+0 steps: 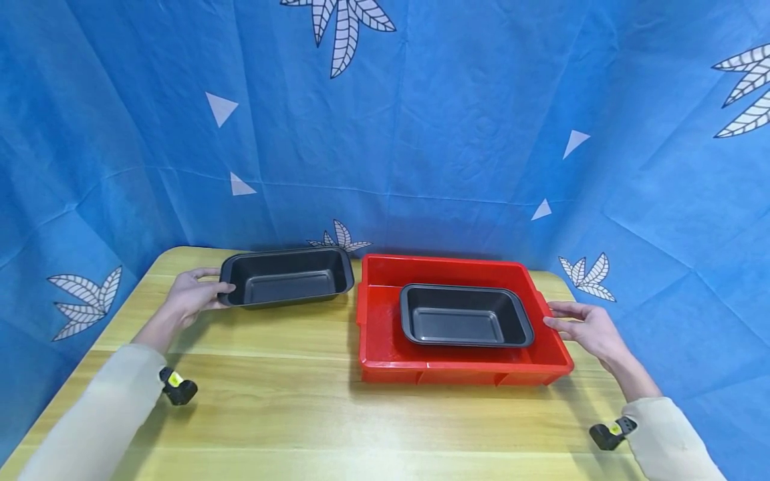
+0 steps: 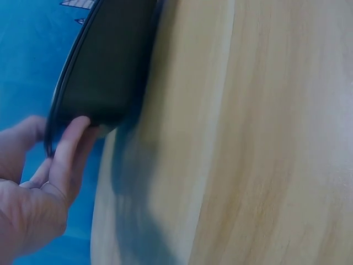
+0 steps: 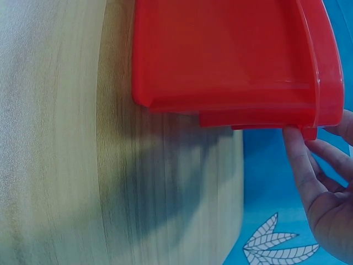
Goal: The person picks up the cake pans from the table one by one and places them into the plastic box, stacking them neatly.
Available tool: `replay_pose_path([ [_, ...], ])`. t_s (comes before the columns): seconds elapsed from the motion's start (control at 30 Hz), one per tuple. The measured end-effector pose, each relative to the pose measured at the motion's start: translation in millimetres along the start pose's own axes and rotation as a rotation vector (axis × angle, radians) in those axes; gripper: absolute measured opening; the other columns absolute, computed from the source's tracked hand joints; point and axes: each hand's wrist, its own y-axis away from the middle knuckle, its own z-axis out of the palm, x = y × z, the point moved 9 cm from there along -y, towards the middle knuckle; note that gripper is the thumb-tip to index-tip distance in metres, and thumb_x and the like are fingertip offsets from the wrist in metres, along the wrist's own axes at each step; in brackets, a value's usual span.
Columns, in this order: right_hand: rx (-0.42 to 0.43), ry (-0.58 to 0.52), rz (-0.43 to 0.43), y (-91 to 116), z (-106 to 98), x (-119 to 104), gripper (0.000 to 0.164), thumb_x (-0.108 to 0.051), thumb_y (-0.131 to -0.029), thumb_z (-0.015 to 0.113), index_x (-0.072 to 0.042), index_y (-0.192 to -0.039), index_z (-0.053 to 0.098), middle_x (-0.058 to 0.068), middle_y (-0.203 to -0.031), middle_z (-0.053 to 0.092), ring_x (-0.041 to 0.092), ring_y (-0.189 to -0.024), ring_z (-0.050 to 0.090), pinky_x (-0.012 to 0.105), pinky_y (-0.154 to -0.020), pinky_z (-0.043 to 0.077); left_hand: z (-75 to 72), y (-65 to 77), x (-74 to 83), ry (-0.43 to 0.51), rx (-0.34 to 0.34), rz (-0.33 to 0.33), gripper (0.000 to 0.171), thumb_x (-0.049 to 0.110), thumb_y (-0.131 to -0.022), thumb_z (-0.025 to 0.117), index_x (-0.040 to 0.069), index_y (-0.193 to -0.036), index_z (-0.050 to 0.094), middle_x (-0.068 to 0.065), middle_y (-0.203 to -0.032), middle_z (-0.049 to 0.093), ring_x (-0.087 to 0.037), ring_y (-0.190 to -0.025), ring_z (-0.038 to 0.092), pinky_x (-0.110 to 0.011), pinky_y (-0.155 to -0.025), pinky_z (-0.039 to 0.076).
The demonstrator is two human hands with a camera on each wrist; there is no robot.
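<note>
Near the table's back left is a black loaf pan point(image 1: 289, 284), its hollow facing up. My left hand point(image 1: 195, 294) grips this pan by its left end, the thumb over the rim and the fingers against the outside, as the left wrist view also shows. A second black loaf pan point(image 1: 466, 317) lies inside a red plastic bin point(image 1: 385, 354). At the bin's right end, my right hand point(image 1: 586, 327) pinches the rim; in the right wrist view, fingertips point(image 3: 293, 135) press beneath the lip and the thumb is partly hidden behind it.
Both pans and the bin are on a light wooden table point(image 1: 271, 394) with rounded back corners. A blue cloth point(image 1: 385, 133) printed with white leaves and triangles hangs close behind and along the sides. The left pan's right end comes close to the bin's left wall.
</note>
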Motion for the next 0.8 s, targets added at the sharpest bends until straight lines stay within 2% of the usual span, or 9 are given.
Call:
replay_pose_path([
  [0.17, -0.003, 0.000, 0.004, 1, 1, 0, 0.066, -0.026, -0.102, 0.071, 0.011, -0.151, 0.048, 0.025, -0.131, 0.072, 0.000, -0.087, 0.076, 0.020, -0.079, 0.065, -1.2, 9.4, 6.4, 0.026, -0.002, 0.012, 0.080, 0.003, -0.099, 0.067, -0.012, -0.162, 0.020, 0.017, -0.080, 0.070, -0.003, -0.074, 0.077, -0.023, -0.078, 0.066],
  [0.33, -0.007, 0.006, 0.013, 0, 1, 1, 0.066, -0.028, -0.102, 0.071, 0.011, -0.151, 0.047, 0.028, -0.134, 0.070, 0.001, -0.087, 0.077, 0.019, -0.079, 0.065, -1.2, 19.7, 17.7, 0.005, 0.002, 0.031, 0.081, 0.007, -0.100, 0.068, -0.011, -0.162, 0.019, 0.019, -0.080, 0.071, -0.005, -0.073, 0.078, -0.022, -0.075, 0.066],
  [0.5, -0.011, 0.013, 0.025, 1, 1, 2, 0.067, -0.028, -0.102, 0.071, 0.010, -0.152, 0.047, 0.030, -0.136, 0.068, 0.002, -0.088, 0.076, 0.018, -0.080, 0.064, -0.9, 26.7, 26.7, -0.031, 0.009, 0.031, 0.083, 0.014, -0.100, 0.070, -0.007, -0.164, 0.021, 0.022, -0.080, 0.071, -0.004, -0.073, 0.078, -0.018, -0.061, 0.061],
  [0.73, -0.020, -0.004, 0.014, -1, 1, 1, 0.067, -0.026, -0.103, 0.070, 0.011, -0.152, 0.046, 0.032, -0.140, 0.064, 0.000, -0.088, 0.077, 0.018, -0.080, 0.064, 4.2, 37.1, 40.2, 0.009, -0.010, 0.049, 0.082, 0.009, -0.099, 0.070, -0.008, -0.163, 0.021, 0.018, -0.079, 0.075, -0.003, -0.071, 0.077, -0.019, -0.068, 0.064],
  [0.8, -0.019, 0.001, 0.014, -1, 1, 1, 0.066, -0.026, -0.103, 0.070, 0.011, -0.152, 0.046, 0.032, -0.140, 0.065, 0.001, -0.088, 0.077, 0.018, -0.080, 0.064, 5.3, 40.2, 43.1, 0.006, -0.011, 0.044, 0.082, 0.010, -0.099, 0.071, -0.007, -0.163, 0.023, 0.018, -0.080, 0.075, -0.004, -0.071, 0.078, -0.017, -0.064, 0.063],
])
